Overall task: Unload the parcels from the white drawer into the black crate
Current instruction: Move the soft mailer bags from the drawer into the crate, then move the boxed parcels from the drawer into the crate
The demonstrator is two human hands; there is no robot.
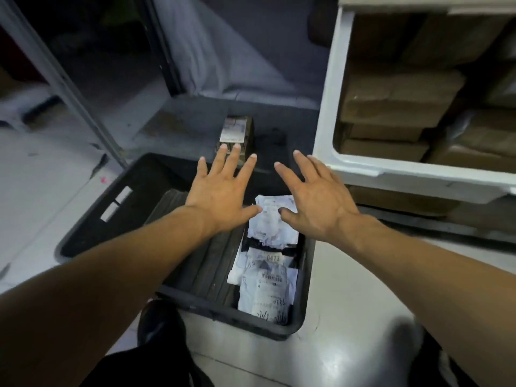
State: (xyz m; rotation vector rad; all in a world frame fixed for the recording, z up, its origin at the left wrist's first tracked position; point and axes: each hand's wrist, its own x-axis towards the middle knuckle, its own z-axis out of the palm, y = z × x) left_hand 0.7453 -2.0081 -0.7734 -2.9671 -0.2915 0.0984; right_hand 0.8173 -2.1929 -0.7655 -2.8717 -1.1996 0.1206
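The black crate [92, 219] sits on the floor in front of me. Two parcels in black bags with white labels [268, 263] lie along its right side. My left hand [223, 196] and my right hand [315, 202] hover above the crate, both flat with fingers spread and holding nothing. The white drawer [329, 107] stands pulled out at the right, packed with several brown cardboard parcels [399, 101]. A small brown box with a white label [237, 135] stands on the dark ledge just beyond the crate, past my left fingertips.
A grey metal shelf post [55, 71] slants down at the left. A dark lower shelf ledge [279, 118] runs behind the crate. Pale floor [349, 289] lies to the right of the crate. My dark shoe [159, 322] is by the crate's near edge.
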